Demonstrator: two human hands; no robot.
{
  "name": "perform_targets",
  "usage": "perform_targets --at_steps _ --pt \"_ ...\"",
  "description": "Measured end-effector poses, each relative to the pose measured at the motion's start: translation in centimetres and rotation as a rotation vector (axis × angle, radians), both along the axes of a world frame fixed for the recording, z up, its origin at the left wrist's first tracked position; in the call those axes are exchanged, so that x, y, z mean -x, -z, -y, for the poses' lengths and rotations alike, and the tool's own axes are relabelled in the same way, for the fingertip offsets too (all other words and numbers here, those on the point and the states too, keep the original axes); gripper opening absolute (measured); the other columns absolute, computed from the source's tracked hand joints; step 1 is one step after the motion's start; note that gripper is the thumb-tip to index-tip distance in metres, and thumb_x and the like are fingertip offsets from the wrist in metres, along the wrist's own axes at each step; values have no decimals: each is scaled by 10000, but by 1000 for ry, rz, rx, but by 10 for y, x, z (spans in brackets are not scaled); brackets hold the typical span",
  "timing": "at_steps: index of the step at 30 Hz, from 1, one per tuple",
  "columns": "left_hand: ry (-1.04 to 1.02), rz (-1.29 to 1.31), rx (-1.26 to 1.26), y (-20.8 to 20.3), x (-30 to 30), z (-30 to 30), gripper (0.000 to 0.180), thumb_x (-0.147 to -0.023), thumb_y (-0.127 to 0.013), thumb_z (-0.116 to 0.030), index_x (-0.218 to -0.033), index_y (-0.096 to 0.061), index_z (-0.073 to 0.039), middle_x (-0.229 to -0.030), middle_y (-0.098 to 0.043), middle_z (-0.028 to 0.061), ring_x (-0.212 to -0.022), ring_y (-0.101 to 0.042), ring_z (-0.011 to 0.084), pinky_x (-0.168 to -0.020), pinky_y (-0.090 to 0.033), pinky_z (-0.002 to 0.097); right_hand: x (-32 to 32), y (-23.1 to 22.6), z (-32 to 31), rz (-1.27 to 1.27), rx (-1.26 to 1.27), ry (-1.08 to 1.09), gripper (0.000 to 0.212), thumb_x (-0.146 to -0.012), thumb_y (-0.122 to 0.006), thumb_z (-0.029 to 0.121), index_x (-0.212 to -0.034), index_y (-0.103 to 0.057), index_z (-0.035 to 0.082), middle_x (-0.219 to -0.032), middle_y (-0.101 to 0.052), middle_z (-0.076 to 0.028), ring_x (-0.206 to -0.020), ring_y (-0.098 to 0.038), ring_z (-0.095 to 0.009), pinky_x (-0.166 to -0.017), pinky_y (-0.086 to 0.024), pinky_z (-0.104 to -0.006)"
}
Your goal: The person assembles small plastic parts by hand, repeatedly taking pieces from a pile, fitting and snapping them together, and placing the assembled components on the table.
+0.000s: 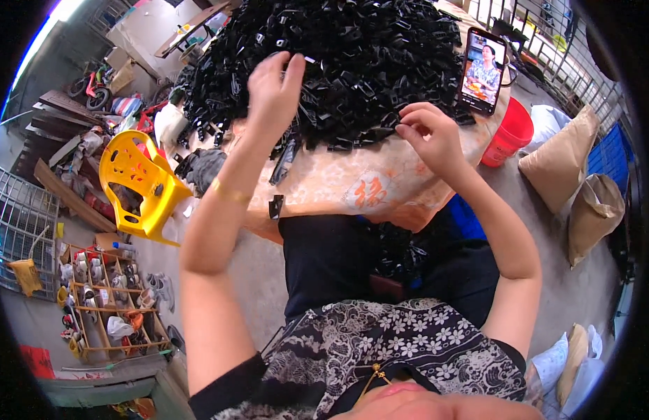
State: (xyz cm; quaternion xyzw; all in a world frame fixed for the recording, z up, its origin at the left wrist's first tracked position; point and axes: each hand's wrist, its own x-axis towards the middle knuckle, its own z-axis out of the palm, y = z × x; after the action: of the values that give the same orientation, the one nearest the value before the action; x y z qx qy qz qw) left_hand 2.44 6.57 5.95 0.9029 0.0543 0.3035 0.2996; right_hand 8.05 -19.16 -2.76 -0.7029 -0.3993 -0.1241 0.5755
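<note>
- Left hand [277, 87]: thumb and forefinger stand slightly apart over the pile; cannot tell whether they hold a part.
- Right hand [435, 140]: fingers bent, narrow gap at the tips, pointing to nine o'clock at the pile's near edge; any grip on a part is unclear.
- Pile of black parts [359, 77]: reaches from twelve to four o'clock of the left fingers, nine to one of the right; axes mixed.
- Loose long part [284, 164]: six o'clock of the left fingers, nearer that hand, axis one to seven, on the bench [317, 196].
</note>
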Motion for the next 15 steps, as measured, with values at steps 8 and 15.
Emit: perform_targets --at_steps 8,15 --pt "255 -357 -478 70 152 -13 777 -793 -670 -417 -1408 -333 -81 -1490 -182 219 -1377 -137 440 -1103 -189 524 38 -15 -10 -386 -26 -309 198 -790 -671 35 -981 -625 54 -811 -575 -31 -671 -587 -90 -612 -488 -236" --pt "203 -308 -656 80 92 18 686 -849 -574 -443 -1397 -354 -95 -1480 -183 238 -1373 -134 440 -1077 -156 600 19 -15 12 285 545 -189 245 -712 -719 161 -924 -666 51 -818 -590 -99 -763 -590 -281 -664 -485 -372"
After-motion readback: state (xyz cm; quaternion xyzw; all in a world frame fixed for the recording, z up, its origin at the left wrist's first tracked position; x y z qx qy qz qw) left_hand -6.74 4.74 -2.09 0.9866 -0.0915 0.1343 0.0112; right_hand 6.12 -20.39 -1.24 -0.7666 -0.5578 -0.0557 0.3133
